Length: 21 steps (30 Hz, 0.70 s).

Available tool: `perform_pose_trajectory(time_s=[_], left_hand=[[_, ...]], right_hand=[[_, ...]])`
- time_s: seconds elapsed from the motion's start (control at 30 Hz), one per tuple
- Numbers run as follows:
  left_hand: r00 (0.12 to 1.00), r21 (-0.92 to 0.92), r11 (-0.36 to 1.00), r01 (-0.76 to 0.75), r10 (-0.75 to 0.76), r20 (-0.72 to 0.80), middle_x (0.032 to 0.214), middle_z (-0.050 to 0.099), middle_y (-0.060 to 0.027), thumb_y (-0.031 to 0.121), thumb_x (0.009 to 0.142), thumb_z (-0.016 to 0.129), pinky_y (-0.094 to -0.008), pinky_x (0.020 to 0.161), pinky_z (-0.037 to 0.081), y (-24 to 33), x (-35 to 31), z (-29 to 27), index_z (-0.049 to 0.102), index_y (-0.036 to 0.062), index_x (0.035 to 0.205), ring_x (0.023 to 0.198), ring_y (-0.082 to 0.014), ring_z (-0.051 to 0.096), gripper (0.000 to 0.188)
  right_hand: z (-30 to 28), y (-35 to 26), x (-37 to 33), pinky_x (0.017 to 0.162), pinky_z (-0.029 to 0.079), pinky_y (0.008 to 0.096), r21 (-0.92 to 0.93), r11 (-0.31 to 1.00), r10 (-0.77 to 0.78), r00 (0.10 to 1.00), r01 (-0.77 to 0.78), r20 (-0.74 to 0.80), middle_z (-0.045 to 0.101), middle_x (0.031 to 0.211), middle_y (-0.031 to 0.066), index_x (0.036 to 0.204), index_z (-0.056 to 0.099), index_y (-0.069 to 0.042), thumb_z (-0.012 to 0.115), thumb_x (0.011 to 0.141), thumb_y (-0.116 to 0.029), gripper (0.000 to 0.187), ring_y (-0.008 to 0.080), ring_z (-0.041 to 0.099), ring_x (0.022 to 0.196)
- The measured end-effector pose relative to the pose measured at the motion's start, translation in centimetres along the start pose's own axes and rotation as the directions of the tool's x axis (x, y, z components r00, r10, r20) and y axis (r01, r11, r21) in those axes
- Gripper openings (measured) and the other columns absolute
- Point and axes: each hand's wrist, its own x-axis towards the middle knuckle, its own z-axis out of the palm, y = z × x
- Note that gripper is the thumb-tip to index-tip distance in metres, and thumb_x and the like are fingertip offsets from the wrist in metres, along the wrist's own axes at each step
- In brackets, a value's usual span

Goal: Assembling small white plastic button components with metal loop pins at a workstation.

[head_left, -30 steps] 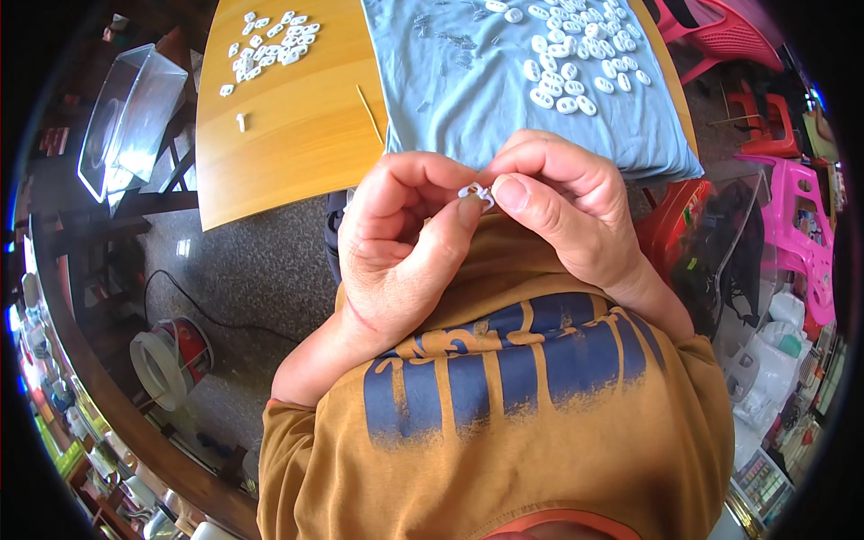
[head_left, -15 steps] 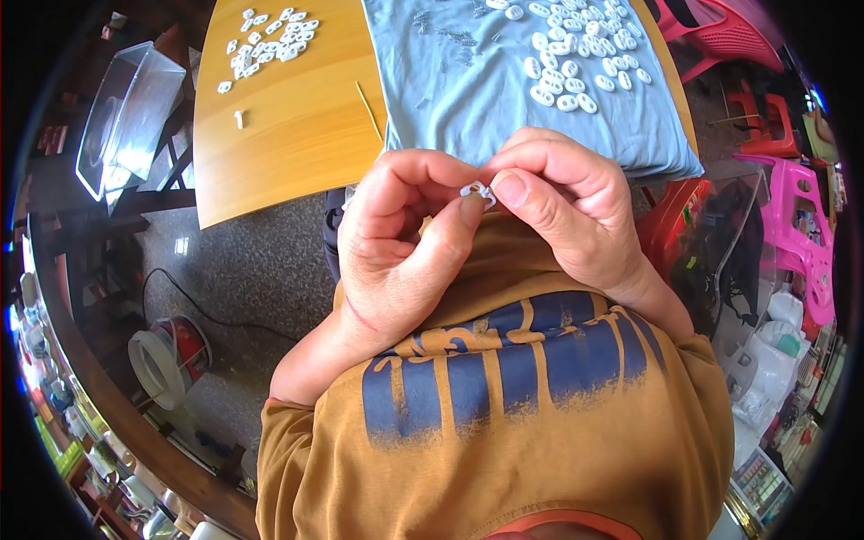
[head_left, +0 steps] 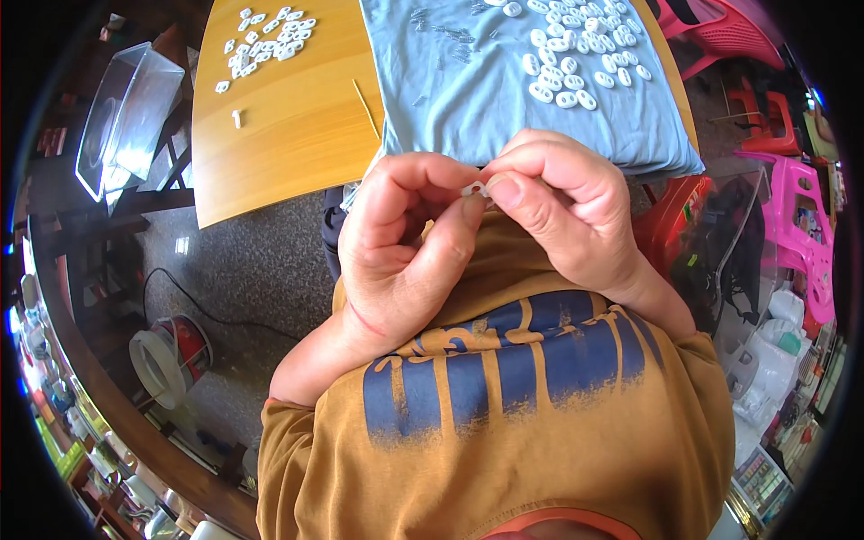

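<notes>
Between thumb and forefinger, my left hand point(head_left: 405, 238) pinches a small white plastic piece point(head_left: 473, 189) in front of my chest. My right hand point(head_left: 567, 198) meets it there, its thumb and forefinger pinched at the piece's right end; whether they grip the piece or something tiny on it is hidden by the fingertips. Beyond my hands lies a light blue cloth point(head_left: 450, 108) on the table. White oval pieces with holes point(head_left: 567, 65) are spread over its right side, and small thin metal bits point(head_left: 452, 36) lie near its far left.
Smaller white pieces point(head_left: 270, 40) are heaped on the wooden table point(head_left: 297, 144), with a single white peg point(head_left: 238, 119) and a thin stick point(head_left: 365, 108) nearer. A clear plastic bin point(head_left: 135, 108) stands left, a bucket point(head_left: 162, 369) on the floor, a pink stool point(head_left: 801, 225) right.
The white piece has turned slightly between my fingertips, and less of it shows. Both hands stay in almost the same place, still pinched together.
</notes>
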Motion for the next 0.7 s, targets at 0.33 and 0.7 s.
perform_pose_trajectory(time_s=[0.33, 0.7], left_hand=[[1.0, -0.022, 1.0, -0.001, 0.001, 0.003, 0.089, 0.057, -0.003, -0.01, 0.082, 0.054, -0.0156, 0.065, 0.043, -0.18, 0.08, -0.24, 0.049, -0.0002, 0.099, 0.078, -0.0041, 0.055, 0.02], [0.988, 0.243, 0.958, -0.155, 0.153, 0.026, 0.086, 0.057, -0.0024, -0.009, 0.081, 0.056, -0.0165, 0.062, 0.044, -0.86, 0.15, -0.52, 0.051, -0.0005, 0.097, 0.071, -0.0035, 0.054, 0.018]], right_hand=[[0.67, 0.08, -0.06, 0.07, 0.045, 0.0193, 0.336, 0.926, 0.19, 0.982, -0.172, -0.02, 0.059, 0.082, 0.0028, 0.091, 0.061, 0.003, 0.057, 0.087, -0.007, 0.011, 0.0067, 0.055, 0.078], [0.28, 0.06, -0.08, 0.06, 0.042, 0.0202, 0.08, 0.992, 0.104, 0.994, -0.102, -0.028, 0.057, 0.073, 0.0033, 0.084, 0.059, 0.002, 0.059, 0.086, -0.008, 0.01, 0.0067, 0.051, 0.066]])
